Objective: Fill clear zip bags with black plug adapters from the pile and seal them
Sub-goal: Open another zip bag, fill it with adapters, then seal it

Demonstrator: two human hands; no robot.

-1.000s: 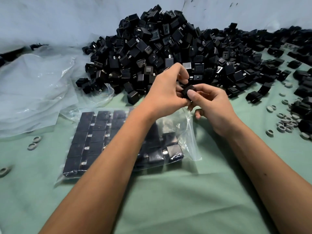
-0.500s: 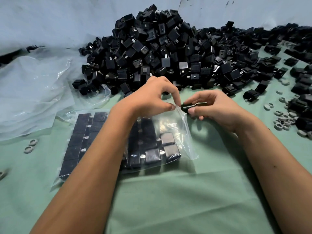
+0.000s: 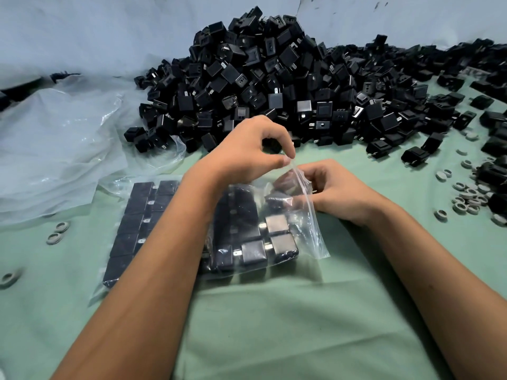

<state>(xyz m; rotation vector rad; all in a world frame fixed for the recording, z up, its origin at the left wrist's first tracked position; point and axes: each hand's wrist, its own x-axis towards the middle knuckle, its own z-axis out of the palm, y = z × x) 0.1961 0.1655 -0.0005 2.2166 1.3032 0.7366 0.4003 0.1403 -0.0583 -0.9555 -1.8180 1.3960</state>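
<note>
Head view: zip bag partly filled, mouth held open

Head view shows a clear zip bag (image 3: 307, 229) lying on the green cloth (image 3: 274, 325), directly in front of the large pile of black plug adapters (image 3: 274, 78). The bag holds black adapters packed in flat rows; the rows nearest the mouth are incomplete. Its mouth faces right and is unsealed.

The left hand (image 3: 247, 152) pinches the upper lip of the bag mouth between thumb and forefinger and lifts it off the cloth. The right hand (image 3: 337, 190) sits at the mouth with its fingers inside the bag, curled around a black adapter (image 3: 277, 200) seen through the plastic just inside the opening.

A second bag of adapters (image 3: 137, 223), filled in neat rows, lies touching the first on its left, partly under the left forearm. A heap of loose clear plastic (image 3: 55, 149) lies further left of that bag. Small grey rings (image 3: 466, 196) are scattered to the right of the open bag, with a few more (image 3: 55, 234) to the left of the filled one.
</note>
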